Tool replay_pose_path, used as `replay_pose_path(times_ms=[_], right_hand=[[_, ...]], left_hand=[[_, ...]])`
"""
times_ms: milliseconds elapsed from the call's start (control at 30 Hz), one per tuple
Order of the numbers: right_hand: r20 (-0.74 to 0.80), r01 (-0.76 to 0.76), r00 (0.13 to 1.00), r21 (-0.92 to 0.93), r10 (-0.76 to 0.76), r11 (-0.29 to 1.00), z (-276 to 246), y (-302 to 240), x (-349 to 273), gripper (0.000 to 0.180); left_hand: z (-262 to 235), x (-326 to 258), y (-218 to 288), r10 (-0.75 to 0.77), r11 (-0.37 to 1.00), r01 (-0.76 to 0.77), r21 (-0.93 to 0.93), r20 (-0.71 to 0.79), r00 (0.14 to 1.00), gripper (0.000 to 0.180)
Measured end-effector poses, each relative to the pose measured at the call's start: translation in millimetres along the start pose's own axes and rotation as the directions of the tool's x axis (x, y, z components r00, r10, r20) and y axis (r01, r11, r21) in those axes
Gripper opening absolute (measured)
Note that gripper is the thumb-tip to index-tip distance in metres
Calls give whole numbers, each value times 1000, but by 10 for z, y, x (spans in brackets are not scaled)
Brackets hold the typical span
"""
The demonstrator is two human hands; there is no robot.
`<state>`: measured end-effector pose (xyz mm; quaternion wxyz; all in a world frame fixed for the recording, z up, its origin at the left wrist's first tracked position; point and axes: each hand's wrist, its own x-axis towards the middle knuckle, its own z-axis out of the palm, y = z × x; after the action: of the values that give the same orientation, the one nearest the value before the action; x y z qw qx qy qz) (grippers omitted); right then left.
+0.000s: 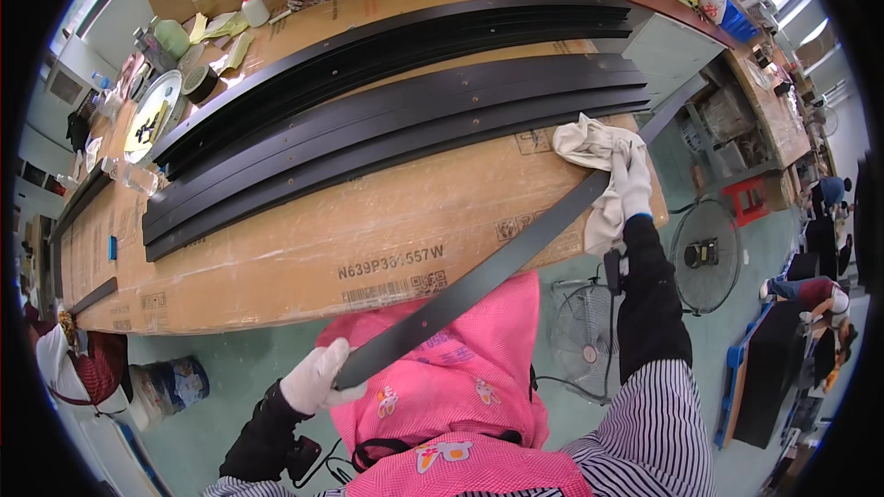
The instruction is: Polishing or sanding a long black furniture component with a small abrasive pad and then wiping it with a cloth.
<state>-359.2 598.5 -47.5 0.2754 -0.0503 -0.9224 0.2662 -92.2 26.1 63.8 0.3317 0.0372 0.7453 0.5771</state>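
A long, flat black strip (488,274) slants across in front of me, from low near my pink apron up to the table's right end and past it. My left hand (315,377), in a white glove, grips its near end. Farther along, my gloved right hand (633,179) is closed on a crumpled white cloth (584,142), which lies against the strip and partly covers it. Behind them, several black grooved profiles lie lengthwise on the table: a near group (405,124) and a far group (387,44).
Brown cardboard (267,281) covers the table. At its back left are a plate (147,133) with small dark pieces, a tape roll (199,84) and a red-tipped bottle (253,8). Floor fans (705,258) and a red stool (748,201) stand right. Other people (833,306) are farther off.
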Motion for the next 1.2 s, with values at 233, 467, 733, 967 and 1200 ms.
replay_pose_path(times_ms=[233, 467, 733, 967, 1200], right_hand=[[162, -3, 987, -34, 8, 999, -381, 319, 289, 43], [100, -51, 995, 273, 24, 961, -169, -578, -662, 42], [157, 346, 781, 697, -604, 628, -275, -3735, -2283, 15], [272, 397, 236, 849, -933, 348, -32, -3324, -2322, 19], [173, 188, 956, 251, -235, 950, -135, -298, -1125, 39]], left_hand=[[-202, -269, 525, 138, 571, -71, 818, -11, 990, 62], [-286, -213, 172, 658, 117, -72, 991, -24, 752, 98], [-185, -320, -21, 455, 392, -71, 917, -126, 882, 107], [-262, -676, 21, 243, 514, -23, 858, -119, 963, 117], [-324, -619, 25, 87, 621, 81, 780, -171, 981, 115]])
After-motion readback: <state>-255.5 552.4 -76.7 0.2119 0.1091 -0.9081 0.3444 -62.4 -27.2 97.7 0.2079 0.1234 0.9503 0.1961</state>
